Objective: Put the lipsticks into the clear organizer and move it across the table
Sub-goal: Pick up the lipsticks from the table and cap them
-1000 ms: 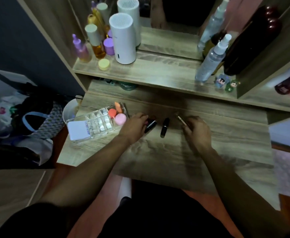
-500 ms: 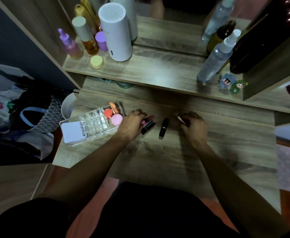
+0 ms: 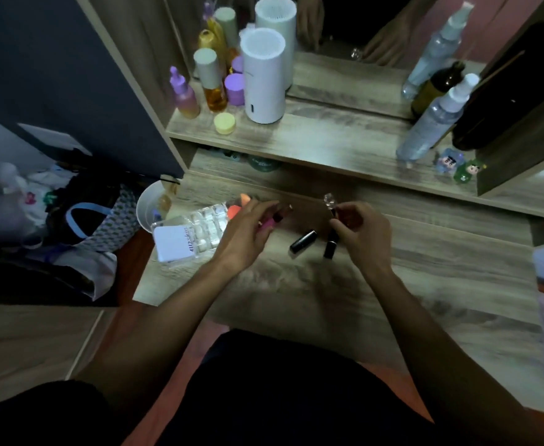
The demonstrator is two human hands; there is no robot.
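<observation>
Lifting off the worktop (image 3: 425, 259), both hands now carry lipsticks: left hand (image 3: 248, 233) fingers clamp a pink lipstick (image 3: 272, 220) beside the clear organizer (image 3: 199, 230) at centre-left; right hand (image 3: 357, 230) fingers pinch a crystal-topped lipstick (image 3: 331, 204). Two black lipsticks (image 3: 302, 241) remain lying at centre, so loading is only starting.

Open wood tabletop (image 3: 344, 300) across lower centre and right of frame. Blocked at centre by two black lipsticks (image 3: 302, 241), at centre left by clear organizer (image 3: 196, 231). Low shelf (image 3: 322, 146) overhanging the upper part.
</observation>
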